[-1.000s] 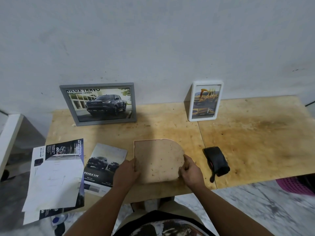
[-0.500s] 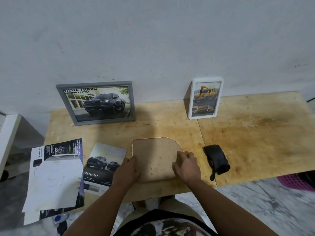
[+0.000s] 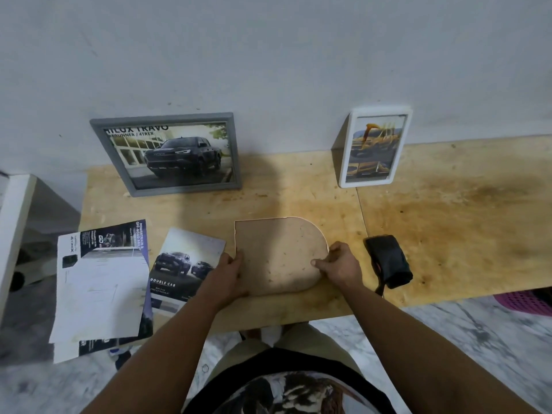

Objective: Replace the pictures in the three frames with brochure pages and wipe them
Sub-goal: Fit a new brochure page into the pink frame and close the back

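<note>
In the head view, the third frame (image 3: 280, 255) is laid face down on the tabletop (image 3: 448, 234), probably so that its backing can be worked on. It is grasped at both sides: the left grip (image 3: 228, 271) pinches the straight edge, the right grip (image 3: 340, 264) is curled on the rounded edge, both forearms reaching forward

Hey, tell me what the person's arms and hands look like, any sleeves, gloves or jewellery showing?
Both forearms are bare from the bottom of the picture up to the wrists, with no sleeves in view. The left hand and right hand wear no gloves; no watch, bracelet or ring is visible on the wrists or fingers.
</note>
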Demonstrator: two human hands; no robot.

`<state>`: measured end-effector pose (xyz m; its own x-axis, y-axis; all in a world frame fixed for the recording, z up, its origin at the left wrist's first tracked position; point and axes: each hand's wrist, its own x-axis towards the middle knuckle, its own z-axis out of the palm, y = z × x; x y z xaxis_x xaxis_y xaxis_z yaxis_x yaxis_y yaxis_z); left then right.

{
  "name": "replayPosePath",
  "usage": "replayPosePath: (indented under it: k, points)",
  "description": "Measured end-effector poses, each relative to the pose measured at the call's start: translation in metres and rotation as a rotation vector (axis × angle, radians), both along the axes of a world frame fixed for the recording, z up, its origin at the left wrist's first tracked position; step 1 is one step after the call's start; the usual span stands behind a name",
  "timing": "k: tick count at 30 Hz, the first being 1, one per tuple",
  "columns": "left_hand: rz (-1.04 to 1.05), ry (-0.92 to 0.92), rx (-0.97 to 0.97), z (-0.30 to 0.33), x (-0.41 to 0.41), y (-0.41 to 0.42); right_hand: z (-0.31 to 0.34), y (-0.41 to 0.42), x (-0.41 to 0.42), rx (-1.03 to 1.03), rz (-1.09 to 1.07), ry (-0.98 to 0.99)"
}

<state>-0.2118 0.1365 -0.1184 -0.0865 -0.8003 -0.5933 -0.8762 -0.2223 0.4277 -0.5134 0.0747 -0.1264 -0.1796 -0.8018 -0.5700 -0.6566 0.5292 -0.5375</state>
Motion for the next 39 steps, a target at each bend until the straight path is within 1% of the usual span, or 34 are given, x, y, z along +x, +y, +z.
replayPosePath:
  k: [3,6,8,11,14,18,25,29,33,35,39]
  points:
    - [0.004,0.004,0.012,-0.003,0.001,0.002,-0.003,-0.003,-0.003,0.004,0.022,-0.017]
    - [0.01,0.03,0.015,-0.003,0.003,0.001,-0.005,-0.005,-0.015,0.033,-0.018,-0.135]
    - [0.002,0.031,0.025,-0.002,0.004,0.0,-0.002,-0.005,-0.022,0.069,-0.002,-0.205]
    - [-0.015,0.025,0.045,-0.001,0.003,-0.002,0.0,-0.006,-0.026,0.081,0.053,-0.211]
    - [0.011,0.018,0.024,-0.001,0.004,-0.001,-0.002,-0.011,-0.025,0.083,0.06,-0.191]
    - [0.041,0.052,0.016,0.001,0.006,-0.006,-0.006,-0.017,-0.024,0.106,0.118,-0.108]
    - [-0.025,0.026,0.042,0.002,0.011,-0.017,-0.003,-0.027,-0.021,0.145,0.274,0.017]
    - [-0.001,0.002,0.011,0.001,0.01,-0.016,0.005,-0.041,-0.013,0.174,0.382,0.09]
    - [0.016,-0.035,-0.003,-0.002,0.007,-0.013,0.011,-0.046,-0.003,0.123,0.297,0.098]
    - [0.017,-0.056,-0.005,-0.005,0.008,-0.012,0.009,-0.044,0.001,0.101,0.3,0.134]
    - [0.0,-0.064,0.007,-0.008,0.008,-0.012,0.004,-0.043,0.0,0.103,0.248,0.138]
